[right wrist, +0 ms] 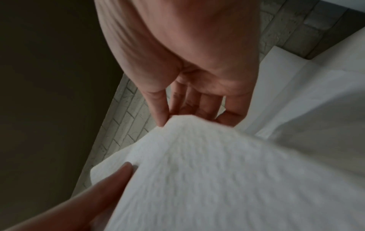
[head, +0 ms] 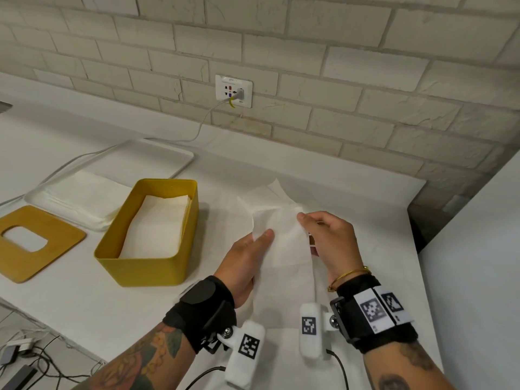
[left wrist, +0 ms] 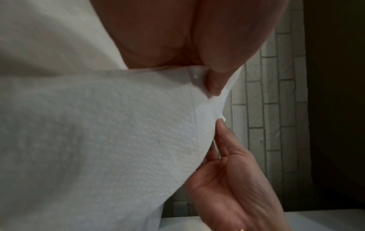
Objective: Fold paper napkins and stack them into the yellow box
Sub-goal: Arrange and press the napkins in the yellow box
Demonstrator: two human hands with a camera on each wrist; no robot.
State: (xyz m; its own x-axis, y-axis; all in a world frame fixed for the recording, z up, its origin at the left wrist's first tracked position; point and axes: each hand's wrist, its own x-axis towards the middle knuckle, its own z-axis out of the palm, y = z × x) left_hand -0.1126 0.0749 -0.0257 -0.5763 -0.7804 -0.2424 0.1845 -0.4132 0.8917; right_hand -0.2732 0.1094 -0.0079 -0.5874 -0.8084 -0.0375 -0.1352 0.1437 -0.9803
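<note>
A white paper napkin point(head: 281, 243) hangs lifted above the counter between both hands, its far part draped behind. My left hand point(head: 250, 254) holds its left edge, thumb on top point(left wrist: 215, 81). My right hand point(head: 326, 240) pinches the upper right corner between thumb and fingers point(right wrist: 160, 109). The napkin point(left wrist: 98, 140) fills both wrist views, napkin point(right wrist: 217, 179). The yellow box point(head: 152, 266) stands to the left with folded napkins point(head: 157, 226) lying flat inside.
A white tray point(head: 168, 153) with a stack of unfolded napkins point(head: 84, 198) sits behind the box. The box's wooden lid point(head: 36, 263) lies at far left. A cable point(head: 197, 130) runs from the wall socket point(head: 233, 91). A white panel point(head: 478, 263) stands at the right.
</note>
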